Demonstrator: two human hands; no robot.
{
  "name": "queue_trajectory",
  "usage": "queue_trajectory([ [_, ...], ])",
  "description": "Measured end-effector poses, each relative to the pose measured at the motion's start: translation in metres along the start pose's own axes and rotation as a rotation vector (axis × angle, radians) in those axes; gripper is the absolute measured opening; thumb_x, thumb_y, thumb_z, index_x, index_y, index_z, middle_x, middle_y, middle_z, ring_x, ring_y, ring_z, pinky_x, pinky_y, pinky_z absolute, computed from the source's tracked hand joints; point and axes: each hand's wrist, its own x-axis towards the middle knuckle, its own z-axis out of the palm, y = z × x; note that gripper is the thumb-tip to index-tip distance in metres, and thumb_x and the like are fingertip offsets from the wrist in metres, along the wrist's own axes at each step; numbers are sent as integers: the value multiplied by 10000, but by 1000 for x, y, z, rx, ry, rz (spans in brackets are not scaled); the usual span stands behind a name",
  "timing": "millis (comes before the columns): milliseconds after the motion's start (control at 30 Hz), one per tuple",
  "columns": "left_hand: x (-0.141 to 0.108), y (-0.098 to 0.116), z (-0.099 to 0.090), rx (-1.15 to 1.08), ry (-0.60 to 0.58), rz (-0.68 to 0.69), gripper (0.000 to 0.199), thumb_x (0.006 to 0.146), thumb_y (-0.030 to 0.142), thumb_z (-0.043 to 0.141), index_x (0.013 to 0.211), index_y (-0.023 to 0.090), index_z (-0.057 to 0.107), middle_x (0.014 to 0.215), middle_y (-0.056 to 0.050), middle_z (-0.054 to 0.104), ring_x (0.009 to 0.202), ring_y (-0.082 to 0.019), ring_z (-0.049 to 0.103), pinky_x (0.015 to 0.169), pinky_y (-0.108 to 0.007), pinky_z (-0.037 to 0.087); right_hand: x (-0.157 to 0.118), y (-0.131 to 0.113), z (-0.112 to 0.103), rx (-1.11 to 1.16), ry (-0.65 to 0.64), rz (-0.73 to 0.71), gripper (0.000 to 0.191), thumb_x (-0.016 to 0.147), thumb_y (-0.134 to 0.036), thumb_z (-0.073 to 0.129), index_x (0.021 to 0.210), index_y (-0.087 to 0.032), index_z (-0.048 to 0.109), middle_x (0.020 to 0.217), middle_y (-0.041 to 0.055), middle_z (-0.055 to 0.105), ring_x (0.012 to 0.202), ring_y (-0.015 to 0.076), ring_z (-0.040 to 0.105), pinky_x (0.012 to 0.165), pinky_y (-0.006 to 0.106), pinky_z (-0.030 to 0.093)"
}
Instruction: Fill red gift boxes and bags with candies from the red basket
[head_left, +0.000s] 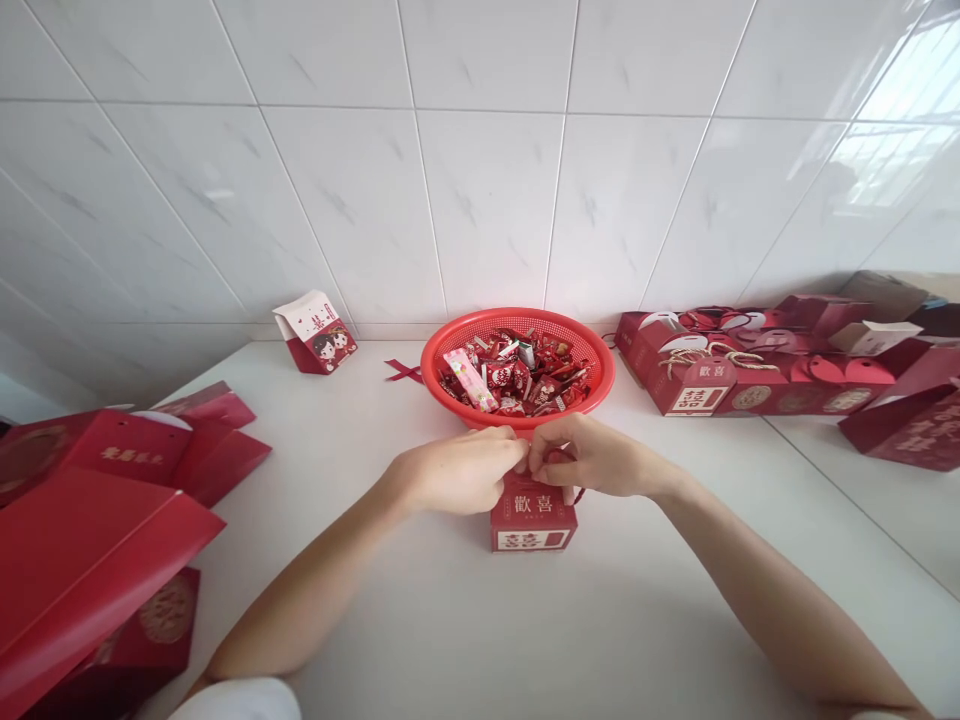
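Observation:
A small dark red gift box (pixel 534 512) with gold and white lettering stands upright on the white table, directly below both hands. My left hand (pixel 461 472) is closed at the box's top, its fingers curled and their tips meeting those of my right hand; what they pinch is hidden. My right hand (pixel 592 457) is closed over the top right of the box, thumb and forefinger bent together. A dark red cord (pixel 578 496) hangs out beneath this hand, and red also shows between its fingers. The top of the box is largely covered by the hands.
Behind the box stands a red plastic basket (pixel 429 375) of wrapped sweets. A red ribbon (pixel 403 371) lies beside it. Further left is a white-and-red box (pixel 319 335). Several red boxes (pixel 780 385) line the right; red cartons (pixel 97 560) crowd the left. A tiled wall (pixel 487 200) rises behind.

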Motion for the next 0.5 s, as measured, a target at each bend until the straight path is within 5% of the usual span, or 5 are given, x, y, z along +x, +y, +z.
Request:
queue_trajectory([
  [267,-2,-1,-1,-57,-63,3,225,775,127,530,973,221,579,1102,-73,588,991,-240,632,785,-300,522,-3,0,-1,10,-9,-29,61,755,-175,648,811,-163,667,1019,49,719,673,121,656,525,211,550],
  [500,0,3,6,-112,-50,8,326,696,135,614,1009,228,598,1102,-78,565,996,-271,629,784,-328,536,-10,1,-7,-92,-2,-6,84,801,-231,633,835,-168,676,843,35,703,652,146,655,536,234,518],
])
